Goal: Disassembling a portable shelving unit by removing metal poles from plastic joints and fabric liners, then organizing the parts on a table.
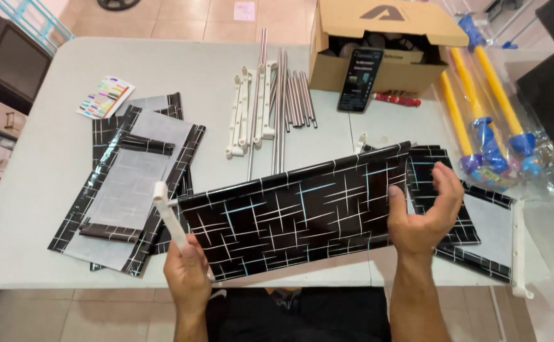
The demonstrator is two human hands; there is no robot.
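Meanwhile cardboard box [378, 69] open, dark items inside.

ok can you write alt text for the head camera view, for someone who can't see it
Seen from above, a person's two hands hold a black fabric panel with a white line pattern over a grey table: the left hand grips a white plastic bar at its end, the right hand the other edge. More panels, metal rods and a cardboard box lie behind.
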